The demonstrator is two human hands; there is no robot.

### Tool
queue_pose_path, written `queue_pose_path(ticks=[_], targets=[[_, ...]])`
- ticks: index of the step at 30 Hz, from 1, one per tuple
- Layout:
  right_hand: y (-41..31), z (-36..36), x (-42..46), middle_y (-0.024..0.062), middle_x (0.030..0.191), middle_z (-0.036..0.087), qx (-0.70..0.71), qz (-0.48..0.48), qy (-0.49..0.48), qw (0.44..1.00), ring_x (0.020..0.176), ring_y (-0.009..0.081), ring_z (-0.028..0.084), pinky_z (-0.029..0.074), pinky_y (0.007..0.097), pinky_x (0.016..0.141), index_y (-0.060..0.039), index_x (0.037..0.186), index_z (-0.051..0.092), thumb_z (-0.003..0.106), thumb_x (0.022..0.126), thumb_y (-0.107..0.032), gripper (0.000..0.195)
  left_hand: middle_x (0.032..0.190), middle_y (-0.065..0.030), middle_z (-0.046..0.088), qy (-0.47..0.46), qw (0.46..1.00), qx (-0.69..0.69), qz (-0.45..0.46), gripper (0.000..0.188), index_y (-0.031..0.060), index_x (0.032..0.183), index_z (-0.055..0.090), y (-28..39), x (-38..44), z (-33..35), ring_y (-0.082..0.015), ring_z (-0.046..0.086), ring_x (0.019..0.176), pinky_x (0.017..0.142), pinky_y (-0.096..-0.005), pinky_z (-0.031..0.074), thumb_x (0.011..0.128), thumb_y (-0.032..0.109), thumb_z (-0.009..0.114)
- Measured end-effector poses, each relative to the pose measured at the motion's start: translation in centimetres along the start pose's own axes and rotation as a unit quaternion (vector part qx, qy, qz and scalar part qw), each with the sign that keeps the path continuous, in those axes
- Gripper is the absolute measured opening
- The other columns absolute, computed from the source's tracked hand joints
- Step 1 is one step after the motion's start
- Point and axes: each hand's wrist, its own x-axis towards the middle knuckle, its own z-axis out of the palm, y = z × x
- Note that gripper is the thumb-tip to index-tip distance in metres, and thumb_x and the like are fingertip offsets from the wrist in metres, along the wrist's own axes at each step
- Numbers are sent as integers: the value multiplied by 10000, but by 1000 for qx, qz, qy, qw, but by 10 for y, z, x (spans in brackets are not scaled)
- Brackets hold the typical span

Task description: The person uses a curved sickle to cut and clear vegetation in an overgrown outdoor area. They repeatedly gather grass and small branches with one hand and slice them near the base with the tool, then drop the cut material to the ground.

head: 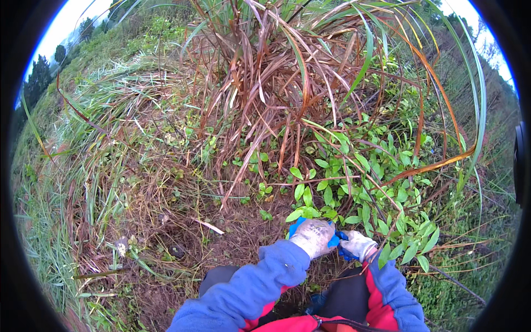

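My left hand (pixel 314 235) wears a soiled pale work glove with blue coating, its back turned up to me. Close on its right is my right hand (pixel 357 244), in a similar glove with darker blue at the fingers. Both are low at the near edge of a leafy green plant (pixel 327 195), and leaves rise right behind the left glove. The fingers point inward and down, so whatever lies between them is hidden. One leafy stem (pixel 408 249) hangs across my right forearm.
A large clump of long-bladed grass (pixel 265 70) with brown dead leaves stands ahead, its blades arching out to the right. Cut grass (pixel 124 87) lies in a heap at the left. Dry litter (pixel 232 245) covers the soil before my knees, with a pale strip (pixel 208 226) on it.
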Motion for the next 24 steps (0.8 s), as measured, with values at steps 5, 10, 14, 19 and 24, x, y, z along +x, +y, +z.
queue_pose_path(ticks=[5,10,14,19,24], targets=[[-4,-2,-5,53,632,558,65,34,-18,997,534,152,534,440,297,494,-40,892,548,474,822,-185,178,849,-163,583,-14,1000,-5,-12,483,15,1063,481,-2,1,1,-308,580,799,680,-414,464,763,388,538],[10,1,-3,25,624,516,158,30,-41,986,487,116,484,412,261,435,-66,974,523,458,851,-148,162,819,-164,585,-1,1000,1,-15,468,14,1009,493,-4,2,5,-324,581,778,669,-426,463,787,427,497],[23,2,1,11,641,500,151,9,-38,988,550,108,480,417,254,480,-56,916,512,477,819,-208,184,835,-174,586,-8,1000,-5,-24,473,10,1009,495,-6,4,9,-325,579,780,674,-428,462,791,430,487],[30,3,1,8,624,494,255,3,-41,966,484,108,462,385,249,422,-103,1002,520,478,849,-202,187,858,-172,585,0,1000,7,-22,476,13,1025,490,-5,5,12,-325,579,797,692,-430,458,797,430,476],[42,7,8,14,631,488,256,30,73,964,482,127,474,390,262,398,-74,1004,501,509,833,-261,253,924,-188,577,-23,999,14,-33,505,26,1068,484,-3,4,7,-329,572,838,740,-430,455,781,442,497]])
